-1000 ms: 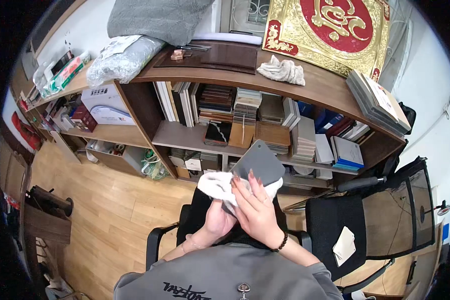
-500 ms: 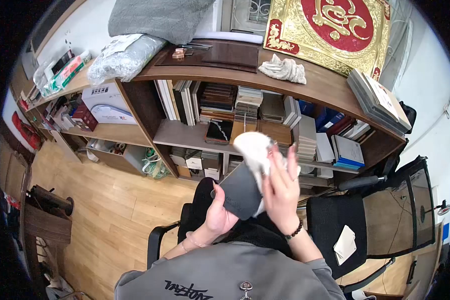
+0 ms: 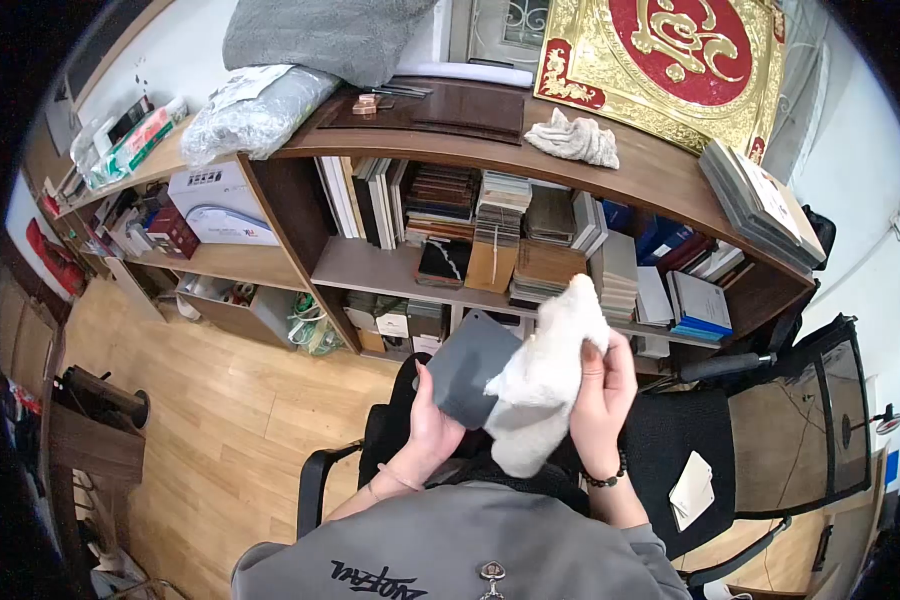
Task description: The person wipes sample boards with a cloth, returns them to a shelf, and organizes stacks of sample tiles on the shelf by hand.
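My left hand (image 3: 432,425) grips a dark grey flat panel (image 3: 473,368) by its lower left edge, thumb along the side. The panel has rounded corners and a small hole near its top. Bunched in my right hand (image 3: 604,400) is a white cloth (image 3: 542,375), pinched between thumb and fingers. The cloth hangs down and covers the panel's right side; whether it touches the surface I cannot tell. My left fingers are mostly hidden under the panel.
A wooden shelf unit (image 3: 370,270) full of sample boards stands ahead. On its top lie a crumpled cloth (image 3: 574,139) and a gold-red plaque (image 3: 660,70). To my right, a black chair (image 3: 660,440) carries white cards (image 3: 692,490). Wooden floor (image 3: 230,400) lies left.
My right hand has moved right and closed on the cloth, which was pressed flat across the panel. More of the panel's face shows now. My left hand keeps its hold.
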Demonstrator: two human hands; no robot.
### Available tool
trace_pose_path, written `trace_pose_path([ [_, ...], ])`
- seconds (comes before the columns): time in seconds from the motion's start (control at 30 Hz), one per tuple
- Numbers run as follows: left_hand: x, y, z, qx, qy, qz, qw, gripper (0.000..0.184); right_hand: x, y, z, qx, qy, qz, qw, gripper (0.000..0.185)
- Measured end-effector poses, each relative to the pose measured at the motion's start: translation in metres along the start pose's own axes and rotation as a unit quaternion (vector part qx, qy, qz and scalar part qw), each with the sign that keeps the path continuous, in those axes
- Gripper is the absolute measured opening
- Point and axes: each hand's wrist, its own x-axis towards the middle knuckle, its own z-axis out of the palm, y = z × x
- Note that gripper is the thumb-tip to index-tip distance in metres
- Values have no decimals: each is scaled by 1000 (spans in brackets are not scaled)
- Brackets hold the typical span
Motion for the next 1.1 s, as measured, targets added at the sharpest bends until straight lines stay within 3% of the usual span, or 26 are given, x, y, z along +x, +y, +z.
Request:
trace_pose_path([
  [0.03,1,-2,-7,10,7,3,1000,60,6,-10,0,104,29,-14,994,17],
  [0.13,-2,-7,-6,12,12,-18,1000,61,27,-35,7,208,104,-84,969,21],
  [0.17,-6,-7,-4,8,12,-40,999,62,34,-31,9,207,103,-81,969,21],
  [0.27,-15,-6,16,-17,-3,-53,998,62,53,-3,20,85,212,-236,945,20],
  [0.3,-19,-6,26,-38,-19,-47,998,62,51,2,20,87,209,-235,945,20],
  [0.37,-21,1,38,-59,-38,-33,997,62,44,9,19,-163,52,-270,948,25],
  [0.43,-22,9,46,-24,-61,10,998,61,24,19,25,-180,-141,-242,943,29],
  [0.5,-24,12,39,-6,-68,30,997,60,-5,-2,40,-183,-156,-187,952,22],
  [0.6,-25,12,17,133,-125,72,981,57,-17,4,39,-232,-182,-201,934,29],
  [0.67,-26,9,27,94,-112,39,989,57,-14,5,36,-260,-190,-203,925,33],
  [0.77,-26,5,44,10,-84,-17,996,57,25,-1,24,-361,-22,-282,888,49],
  [0.8,-25,4,39,20,-66,8,998,57,18,1,26,-363,-21,-283,888,49],
  [0.9,-21,6,31,43,-32,55,997,57,-18,16,42,-227,-209,-273,911,45],
  [1.0,-19,13,31,7,-116,71,991,55,-2,25,32,-266,-134,-246,922,44],
  [1.07,-27,7,37,48,-104,75,991,57,-4,32,32,-281,-98,-222,928,44],
  [1.1,-29,5,42,89,-100,83,987,58,-5,36,34,-227,-78,-162,957,45],
])
